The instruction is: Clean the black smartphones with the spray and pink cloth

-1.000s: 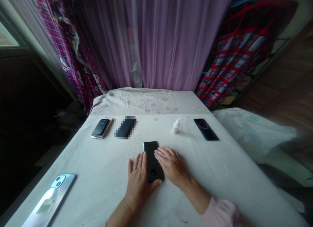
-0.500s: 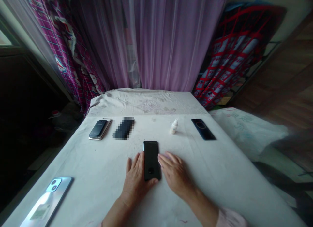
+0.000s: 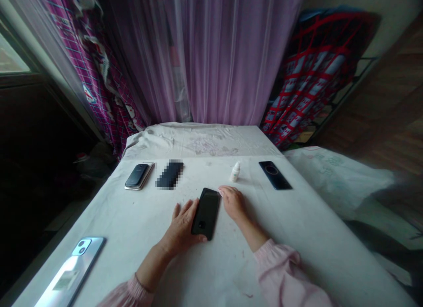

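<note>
A black smartphone (image 3: 206,212) lies tilted on the white cloth, its top end leaning right, with a round dark mark near its lower end. My left hand (image 3: 183,223) grips it, fingers along the left edge and thumb at the bottom edge. At the phone's upper right corner, my right hand (image 3: 234,202) has its fingers drawn together, the tips against that corner. Just beyond the right hand stands a small white dropper bottle (image 3: 235,172).
A dark phone (image 3: 137,175) rests on another light-edged one at back left, beside a pixelated dark object (image 3: 170,174). Another dark phone (image 3: 275,175) lies back right. A silver phone (image 3: 71,271) is at the near left edge. Purple curtains (image 3: 228,56) hang behind the table.
The black phone has turned clockwise from upright to tilted and shifted slightly away. My right hand has moved up from its right side to its upper right corner, fingers now more curled.
</note>
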Available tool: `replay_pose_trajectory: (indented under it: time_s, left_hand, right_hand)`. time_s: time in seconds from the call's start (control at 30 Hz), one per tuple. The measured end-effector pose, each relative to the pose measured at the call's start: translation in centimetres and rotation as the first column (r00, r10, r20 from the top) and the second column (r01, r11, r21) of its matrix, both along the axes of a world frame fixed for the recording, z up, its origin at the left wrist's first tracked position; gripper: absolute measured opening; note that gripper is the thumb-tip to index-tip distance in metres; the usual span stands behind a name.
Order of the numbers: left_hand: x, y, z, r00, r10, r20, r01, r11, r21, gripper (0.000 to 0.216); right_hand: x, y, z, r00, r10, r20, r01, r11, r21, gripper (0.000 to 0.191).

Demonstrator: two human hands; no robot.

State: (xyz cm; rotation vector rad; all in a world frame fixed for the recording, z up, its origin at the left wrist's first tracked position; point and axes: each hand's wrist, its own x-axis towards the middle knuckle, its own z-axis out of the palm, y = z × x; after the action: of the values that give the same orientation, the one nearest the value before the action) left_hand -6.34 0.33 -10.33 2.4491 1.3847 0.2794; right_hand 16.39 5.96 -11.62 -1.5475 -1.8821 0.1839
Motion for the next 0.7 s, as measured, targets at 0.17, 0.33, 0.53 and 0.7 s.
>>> replay_pose_trajectory:
  time_s: [0.17, 0.33, 0.53, 0.7]
  left_hand:
    - [-1.1, -0.4, 0.2, 0.988, 0.134, -0.073, -0.127, 0.987, 0.098, 0.092]
    - [0.7, -3.3, -1.6, 0.953, 0.301, -0.016, -0.287, 0.921, 0.263, 0.088]
    - [1.7, -3.4, -2.0, 0.949, 0.313, 0.036, -0.310, 0.905, 0.291, 0.071]
    - [1.1, -3.0, -2.0, 0.955, 0.294, 0.050, -0.296, 0.920, 0.255, 0.068]
  right_hand:
    - [1.1, -0.3, -0.2, 0.995, -0.075, -0.071, 0.081, 0.993, 0.087, 0.039]
    - [0.1, -0.7, 0.3, 0.997, -0.001, 0.081, -0.009, 0.993, 0.121, 0.034]
    - [-2.3, -1.0, 0.9, 0.969, 0.118, 0.216, -0.110, 0.993, -0.046, 0.032]
    - [-3.8, -3.4, 1.7, 0.895, 0.375, 0.240, -0.364, 0.927, -0.088, 0.034]
